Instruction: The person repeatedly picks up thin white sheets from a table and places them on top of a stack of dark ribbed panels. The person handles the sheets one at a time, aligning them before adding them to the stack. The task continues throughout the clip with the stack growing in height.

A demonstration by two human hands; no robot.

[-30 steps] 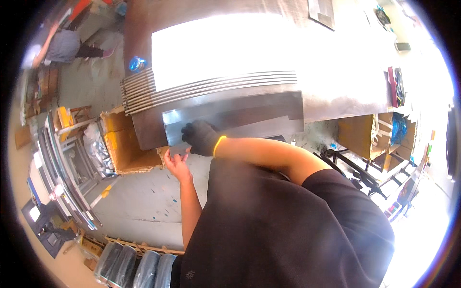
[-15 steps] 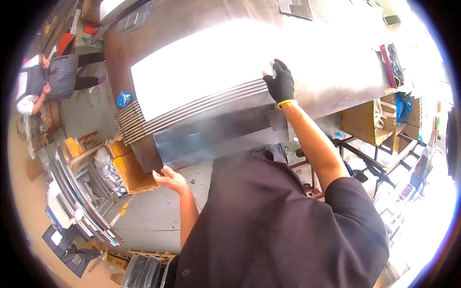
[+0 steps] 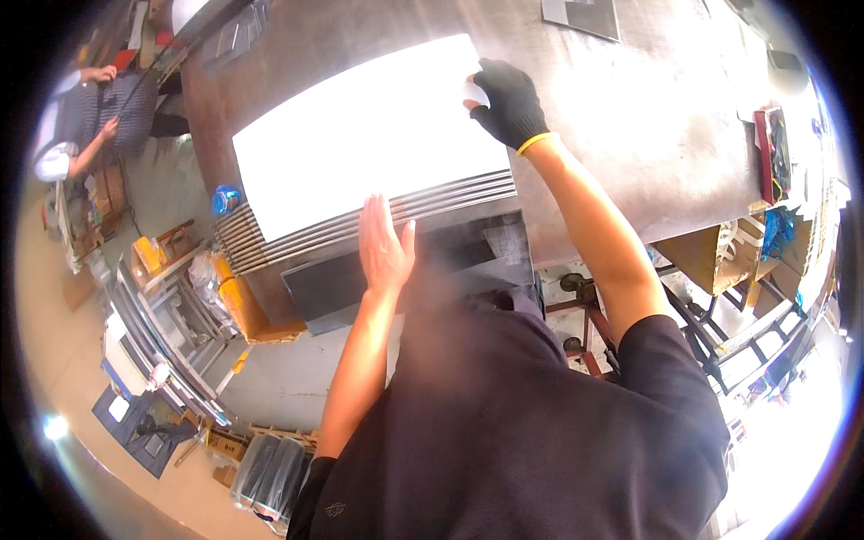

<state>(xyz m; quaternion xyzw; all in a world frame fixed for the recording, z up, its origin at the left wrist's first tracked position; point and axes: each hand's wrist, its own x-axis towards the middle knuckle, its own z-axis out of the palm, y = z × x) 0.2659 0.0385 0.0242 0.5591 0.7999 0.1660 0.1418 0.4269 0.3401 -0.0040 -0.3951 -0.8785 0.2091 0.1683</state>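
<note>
A white rectangular sheet [image 3: 351, 135] lies across a row of slim metal rods [image 3: 241, 241], whose ends show along its near and left sides. My left hand [image 3: 385, 247] is bare, its fingers stretched out together and the thumb apart. Its fingertips reach the sheet's near edge, over the rods. At the sheet's right edge is my right hand [image 3: 511, 103], in a black glove with a yellow cuff and bare tips on the thumb and a finger. Thumb and fingers are bent but apart against that edge. Nearer me is a dark shiny panel [image 3: 337, 281].
All this rests on a large brown-grey metal table [image 3: 612, 162]. A blue roll [image 3: 225, 199] sits at its left edge. Cardboard boxes [image 3: 256, 310] stand below, left and right. Stacked frames [image 3: 166, 351] lean at left. Another person [image 3: 99, 126] stands at far left, holding something thin.
My left hand has come up from beside the table to the sheet's near edge. The right hand has moved from the rods' right end up along the sheet's right edge.
</note>
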